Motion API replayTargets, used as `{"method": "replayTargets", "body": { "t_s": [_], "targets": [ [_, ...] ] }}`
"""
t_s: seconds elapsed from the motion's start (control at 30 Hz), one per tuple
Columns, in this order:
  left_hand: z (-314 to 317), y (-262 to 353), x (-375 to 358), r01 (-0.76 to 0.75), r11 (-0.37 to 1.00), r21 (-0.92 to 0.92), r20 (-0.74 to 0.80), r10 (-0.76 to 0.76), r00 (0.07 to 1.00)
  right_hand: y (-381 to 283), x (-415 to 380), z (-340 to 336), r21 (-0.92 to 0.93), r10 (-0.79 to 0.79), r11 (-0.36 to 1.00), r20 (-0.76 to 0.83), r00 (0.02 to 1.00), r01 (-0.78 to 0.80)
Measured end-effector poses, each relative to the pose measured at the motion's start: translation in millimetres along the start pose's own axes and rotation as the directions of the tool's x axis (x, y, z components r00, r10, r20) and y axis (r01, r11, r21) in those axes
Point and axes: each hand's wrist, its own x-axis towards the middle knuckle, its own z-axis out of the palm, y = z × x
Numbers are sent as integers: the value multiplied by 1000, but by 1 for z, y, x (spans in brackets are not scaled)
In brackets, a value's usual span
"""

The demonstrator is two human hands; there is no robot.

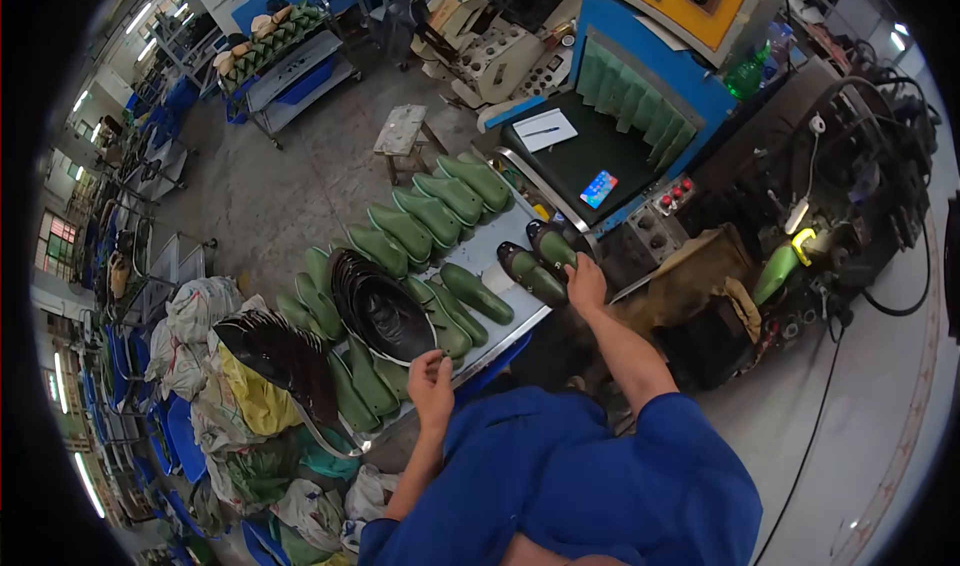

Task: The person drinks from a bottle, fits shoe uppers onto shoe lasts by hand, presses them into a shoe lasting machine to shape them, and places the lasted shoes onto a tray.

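A metal-topped cart [520, 216] in front of me carries rows of green plastic shoe lasts [430, 216]. My right hand [587, 286] has its fingers on the near end of a green shoe last with a dark covered tip [552, 246]. A similar dark-tipped last [530, 274] lies beside it. My left hand [431, 391] is at the cart's near edge, fingers curled together close to a green last [449, 334]; whatever they hold, if anything, is hidden. Just beyond it stands a nested stack of black shoe uppers [385, 311]. Another dark stack [275, 361] sits at the cart's left end.
On my right stands a machine [790, 236] with cables and a green last clamped in it. A blue cabinet [640, 36] holds a phone [599, 190] and a notepad [545, 130]. Sacks [205, 316] crowd the left. Beyond the cart are a stool [402, 133] and a rack [290, 76].
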Motion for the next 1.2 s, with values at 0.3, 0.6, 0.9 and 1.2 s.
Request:
{"method": "replayTargets", "body": {
  "t_s": [0.3, 0.6, 0.9, 1.2],
  "targets": [
    [-41, -14, 41, -73, 966, 249, -41, 86, 995, 15, -3, 16, -27, 104, 994, 89, 991, -102],
    [-33, -21, 59, -331, 468, 819, 210, 293, 933, -86, -51, 14, 137, -221, 962, -113, 969, 236],
    [-37, -44, 54, -251, 646, 721, 38, 325, 945, -219, -42, 49, 644, -491, 730, 727, 480, -228],
    [-66, 65, 53, -111, 923, 369, -332, 243, 912, -263, -60, 132, 412, -384, 906, 698, 605, 100]
  ]
}}
